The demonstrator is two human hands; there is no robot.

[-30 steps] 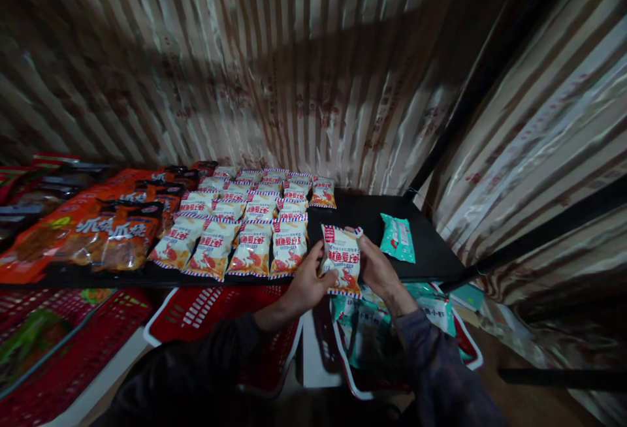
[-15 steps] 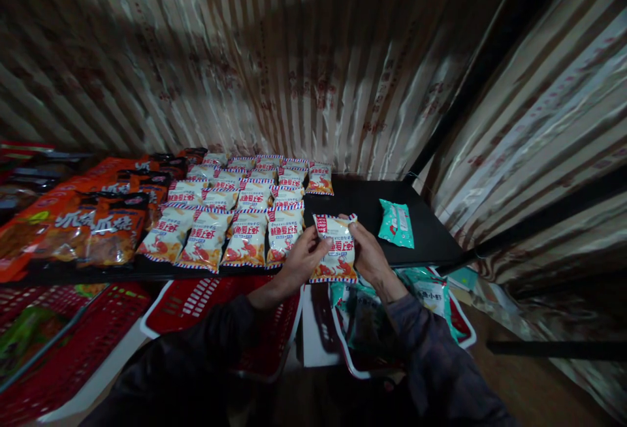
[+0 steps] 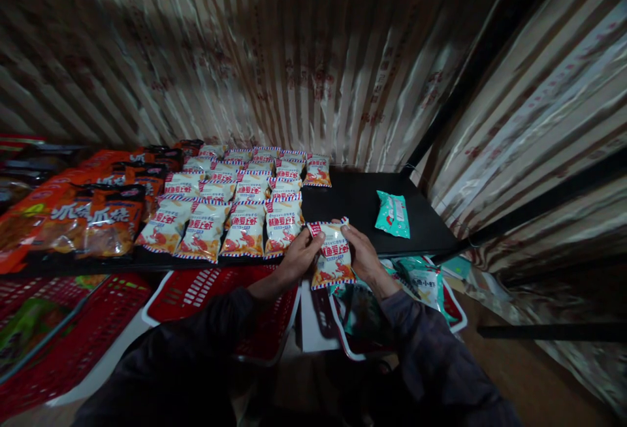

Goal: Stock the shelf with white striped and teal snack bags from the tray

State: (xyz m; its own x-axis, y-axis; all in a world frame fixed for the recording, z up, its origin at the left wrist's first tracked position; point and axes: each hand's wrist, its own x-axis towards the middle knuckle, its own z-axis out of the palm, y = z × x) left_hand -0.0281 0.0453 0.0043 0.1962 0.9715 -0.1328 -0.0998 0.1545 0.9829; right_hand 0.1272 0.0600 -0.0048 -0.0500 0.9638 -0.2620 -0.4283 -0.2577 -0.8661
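Note:
Between my two hands is a white snack bag [image 3: 334, 258] with red lettering and a blue-and-red striped edge, held just in front of the black shelf [image 3: 337, 208]. My left hand [image 3: 300, 256] grips its left side, thumb on the front. On the opposite side my right hand [image 3: 361, 251] is closed round the upper right edge, its fingers partly hidden behind the bag. Rows of matching white snack bags [image 3: 243, 228] stand on the shelf to the left. A single teal bag [image 3: 392, 214] lies on the shelf at the right.
Orange snack bags [image 3: 115, 221] fill the shelf's left part. Below the shelf are an red basket [image 3: 210, 300], another red basket [image 3: 83, 342] with green packs, and a white-rimmed basket [image 3: 460, 319] of teal bags. Black metal posts [image 3: 435, 120] and striped sheeting [image 3: 313, 42] enclose the shelf.
The held bag has tilted slightly and sits a little lower relative to the shelf. Both hands keep hold of it. The whole view has shifted slightly.

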